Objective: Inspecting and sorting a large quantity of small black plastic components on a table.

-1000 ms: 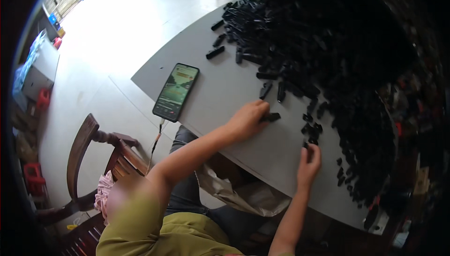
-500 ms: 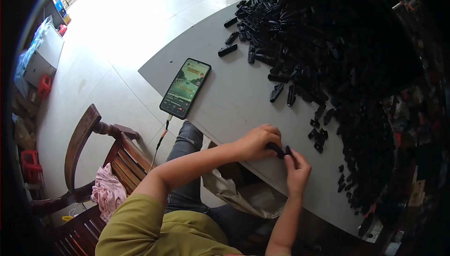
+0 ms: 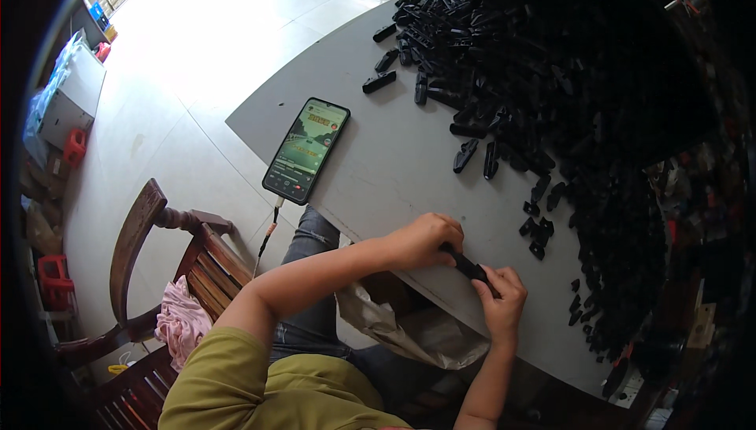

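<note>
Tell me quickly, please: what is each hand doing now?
Left hand: closed on one end of a small black plastic part.
Right hand: closed on the other end of that part.

A phone lies flat on the grey table, near its left edge, with its screen lit up. The screen is a long shape with round corners and a black rim, and it shows green and yellow colours with a bit of red at the top. A thin cable hangs down from the bottom end of the phone, over the edge of the table.
</note>
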`<state>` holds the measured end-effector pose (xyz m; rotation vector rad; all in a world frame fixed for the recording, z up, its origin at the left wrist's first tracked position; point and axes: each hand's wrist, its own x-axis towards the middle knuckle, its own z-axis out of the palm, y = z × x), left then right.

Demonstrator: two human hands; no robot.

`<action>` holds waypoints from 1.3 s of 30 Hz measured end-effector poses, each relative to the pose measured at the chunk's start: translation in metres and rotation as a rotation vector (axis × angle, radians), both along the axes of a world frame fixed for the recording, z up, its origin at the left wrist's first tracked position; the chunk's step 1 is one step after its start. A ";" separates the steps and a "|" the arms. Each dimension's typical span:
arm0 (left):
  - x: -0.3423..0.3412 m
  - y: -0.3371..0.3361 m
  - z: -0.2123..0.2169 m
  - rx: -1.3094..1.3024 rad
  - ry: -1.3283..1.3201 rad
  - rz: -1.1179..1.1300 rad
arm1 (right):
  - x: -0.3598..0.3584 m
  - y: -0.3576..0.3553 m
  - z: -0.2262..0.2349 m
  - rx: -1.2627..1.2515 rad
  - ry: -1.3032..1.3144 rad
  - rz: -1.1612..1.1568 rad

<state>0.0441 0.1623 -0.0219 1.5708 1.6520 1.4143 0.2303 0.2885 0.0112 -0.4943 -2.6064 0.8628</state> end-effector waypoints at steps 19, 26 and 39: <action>0.005 0.002 0.008 -0.123 0.100 -0.052 | -0.006 -0.001 -0.014 0.058 0.091 0.008; -0.035 0.024 0.016 -0.004 0.278 0.349 | 0.004 0.050 -0.009 0.262 0.204 -0.365; -0.007 0.032 0.002 -0.038 0.466 0.189 | 0.002 0.051 -0.019 -0.480 0.193 -0.342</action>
